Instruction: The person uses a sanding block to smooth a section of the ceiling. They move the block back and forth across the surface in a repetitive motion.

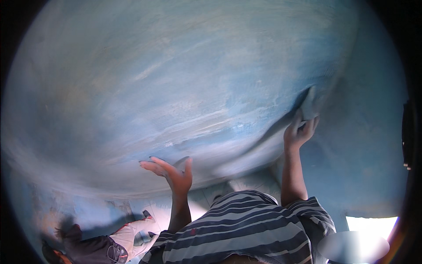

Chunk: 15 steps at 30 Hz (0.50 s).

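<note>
In front of me rises a blue wall with pale whitish smears and patches. My right hand is raised toward its right side. Its fingers grip a pale, flat piece held against the wall; its exact kind is not clear. A dark shadow stretches down and left from that piece. Lower and to the left, my left hand reaches up close to the wall with fingers and thumb spread. A greyish patch shows between thumb and fingers, possibly shadow. Whether its fingertips touch the wall I cannot tell.
At lower left another person in a dark top and light trousers is beside a peeling wall stretch. A second blue wall meets mine at the right. Bright light enters through an opening at lower right. Tiled floor shows below.
</note>
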Each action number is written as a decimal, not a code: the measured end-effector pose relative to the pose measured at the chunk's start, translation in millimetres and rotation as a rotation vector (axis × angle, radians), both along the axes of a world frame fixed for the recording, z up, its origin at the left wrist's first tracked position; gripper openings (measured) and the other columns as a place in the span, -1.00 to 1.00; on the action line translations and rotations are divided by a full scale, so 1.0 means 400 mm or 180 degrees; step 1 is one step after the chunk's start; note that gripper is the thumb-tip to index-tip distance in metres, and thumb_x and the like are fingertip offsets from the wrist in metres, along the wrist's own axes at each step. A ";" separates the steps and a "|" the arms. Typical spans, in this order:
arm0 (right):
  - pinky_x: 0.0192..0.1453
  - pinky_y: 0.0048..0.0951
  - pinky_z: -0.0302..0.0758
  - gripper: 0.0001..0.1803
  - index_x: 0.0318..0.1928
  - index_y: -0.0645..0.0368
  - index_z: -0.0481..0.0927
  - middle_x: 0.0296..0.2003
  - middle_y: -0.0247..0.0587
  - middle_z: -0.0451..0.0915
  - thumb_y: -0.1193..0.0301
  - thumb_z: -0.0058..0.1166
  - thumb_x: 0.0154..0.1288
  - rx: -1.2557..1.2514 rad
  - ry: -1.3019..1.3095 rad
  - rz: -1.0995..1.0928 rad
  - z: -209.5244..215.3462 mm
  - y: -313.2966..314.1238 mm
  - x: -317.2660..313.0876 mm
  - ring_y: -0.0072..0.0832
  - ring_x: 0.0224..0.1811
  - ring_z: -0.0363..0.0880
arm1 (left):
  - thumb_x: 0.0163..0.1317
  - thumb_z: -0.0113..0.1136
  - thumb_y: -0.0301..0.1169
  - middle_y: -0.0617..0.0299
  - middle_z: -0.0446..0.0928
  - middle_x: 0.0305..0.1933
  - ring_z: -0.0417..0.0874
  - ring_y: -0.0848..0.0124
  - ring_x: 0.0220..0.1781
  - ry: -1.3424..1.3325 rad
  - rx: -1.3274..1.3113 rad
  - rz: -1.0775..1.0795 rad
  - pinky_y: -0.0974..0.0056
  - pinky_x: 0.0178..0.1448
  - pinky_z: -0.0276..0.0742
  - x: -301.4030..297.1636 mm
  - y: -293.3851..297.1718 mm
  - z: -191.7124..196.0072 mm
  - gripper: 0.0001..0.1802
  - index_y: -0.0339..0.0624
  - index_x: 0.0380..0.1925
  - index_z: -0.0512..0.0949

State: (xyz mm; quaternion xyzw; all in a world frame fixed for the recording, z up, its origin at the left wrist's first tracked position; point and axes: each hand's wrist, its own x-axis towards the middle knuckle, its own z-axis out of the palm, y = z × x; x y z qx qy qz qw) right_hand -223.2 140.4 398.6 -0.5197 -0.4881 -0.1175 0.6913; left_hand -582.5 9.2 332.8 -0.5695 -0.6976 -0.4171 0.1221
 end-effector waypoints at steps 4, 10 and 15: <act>0.22 -0.16 0.51 -0.70 -0.05 0.30 0.64 0.06 0.03 0.59 0.71 0.16 0.18 0.0285 -0.0734 0.0140 0.003 -0.041 -0.078 0.00 0.18 0.56 | 0.23 0.35 0.03 -0.52 -0.66 0.59 -0.65 -0.47 0.61 0.0310 -0.0054 -0.0068 -0.57 0.47 -0.52 -0.045 -0.043 0.010 0.31 -0.32 0.59 -0.39; 0.32 -0.13 0.46 -0.69 -0.05 0.29 0.64 0.13 0.06 0.58 0.72 0.18 0.16 0.0048 0.0423 0.0226 0.004 -0.062 -0.118 0.00 0.22 0.54 | 0.20 0.30 -0.09 -0.38 -0.50 0.66 -0.47 -0.34 0.69 0.0106 0.0634 0.0389 -0.42 0.59 -0.41 -0.299 -0.069 0.044 0.21 -0.33 0.60 -0.28; 0.30 -0.15 0.49 -0.77 -0.12 0.33 0.64 0.11 0.11 0.59 0.70 0.20 0.18 0.0203 -0.1526 0.0503 0.109 -0.131 -0.237 0.05 0.21 0.56 | 0.11 0.14 -0.19 -0.37 -0.49 0.67 -0.47 -0.34 0.69 0.0282 0.0932 0.0556 -0.41 0.60 -0.45 -0.383 -0.055 0.055 0.17 -0.33 0.61 -0.28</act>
